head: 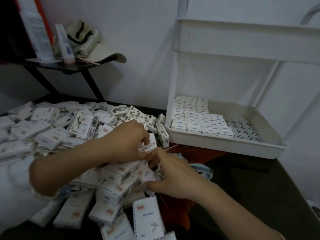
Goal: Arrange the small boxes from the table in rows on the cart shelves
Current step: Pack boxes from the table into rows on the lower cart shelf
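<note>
pinching a small box [148, 147] with curled fingers of left hand [128, 141], just above heap of boxes [52, 132] on table [259, 179]. touching that heap with spread, straight fingers of right hand [174, 174], gripping nothing. packed onto left part of lower cart shelf [225, 148]: rows of boxes [197, 122].

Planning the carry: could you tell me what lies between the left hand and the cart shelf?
Head view: a few loose small boxes, one right beside the cart shelf.

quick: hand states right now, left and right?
left hand: pinches a small box.
right hand: fingers down among the box pile, grip cannot be told.
</note>
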{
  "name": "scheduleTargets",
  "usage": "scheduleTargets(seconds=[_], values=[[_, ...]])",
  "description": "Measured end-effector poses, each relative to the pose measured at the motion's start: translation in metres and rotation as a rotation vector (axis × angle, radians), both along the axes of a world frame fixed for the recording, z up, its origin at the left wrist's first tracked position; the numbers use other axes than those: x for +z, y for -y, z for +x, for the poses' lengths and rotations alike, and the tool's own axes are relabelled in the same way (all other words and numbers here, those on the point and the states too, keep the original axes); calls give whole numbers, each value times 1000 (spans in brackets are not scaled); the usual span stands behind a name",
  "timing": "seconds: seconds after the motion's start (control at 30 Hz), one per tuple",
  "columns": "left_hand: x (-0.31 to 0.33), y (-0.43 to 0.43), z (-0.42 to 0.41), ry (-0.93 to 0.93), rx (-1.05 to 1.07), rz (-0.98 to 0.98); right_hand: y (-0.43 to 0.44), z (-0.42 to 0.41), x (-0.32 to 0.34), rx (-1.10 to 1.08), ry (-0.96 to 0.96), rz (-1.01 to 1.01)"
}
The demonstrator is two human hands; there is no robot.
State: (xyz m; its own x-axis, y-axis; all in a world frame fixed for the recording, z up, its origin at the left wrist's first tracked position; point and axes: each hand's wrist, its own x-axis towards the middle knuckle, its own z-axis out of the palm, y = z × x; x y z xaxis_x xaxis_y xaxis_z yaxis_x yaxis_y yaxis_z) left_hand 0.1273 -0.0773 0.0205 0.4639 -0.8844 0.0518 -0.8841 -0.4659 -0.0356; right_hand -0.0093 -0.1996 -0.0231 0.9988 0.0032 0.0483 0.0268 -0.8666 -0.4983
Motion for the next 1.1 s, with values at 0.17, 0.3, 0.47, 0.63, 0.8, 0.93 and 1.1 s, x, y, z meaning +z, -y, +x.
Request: scheduleTargets(seconds=[0.17, 0.3, 0.47, 0.63, 0.8, 0.93, 1.1], values=[[5, -1, 2, -277, 35, -310, 2, -8, -1, -63, 127, 38], [11, 12, 1, -526, 49, -515, 23, -18, 11, -172, 230, 156], [17, 43, -2, -936, 97, -582, 68, -31, 20, -315, 175, 397], [24, 81, -4, -1169, 142, -573, 119, -44, 21, -441, 141, 652], [23, 112, -3, -1237, 142, -563, 158, -43, 26, -507, 202, 640], [23, 132, 2, -1309, 150, -566, 182, -29, 31, -562, 316, 630], [20, 153, 12, -1360, 194, -582, 216, -5, 41, -627, 308, 252]])
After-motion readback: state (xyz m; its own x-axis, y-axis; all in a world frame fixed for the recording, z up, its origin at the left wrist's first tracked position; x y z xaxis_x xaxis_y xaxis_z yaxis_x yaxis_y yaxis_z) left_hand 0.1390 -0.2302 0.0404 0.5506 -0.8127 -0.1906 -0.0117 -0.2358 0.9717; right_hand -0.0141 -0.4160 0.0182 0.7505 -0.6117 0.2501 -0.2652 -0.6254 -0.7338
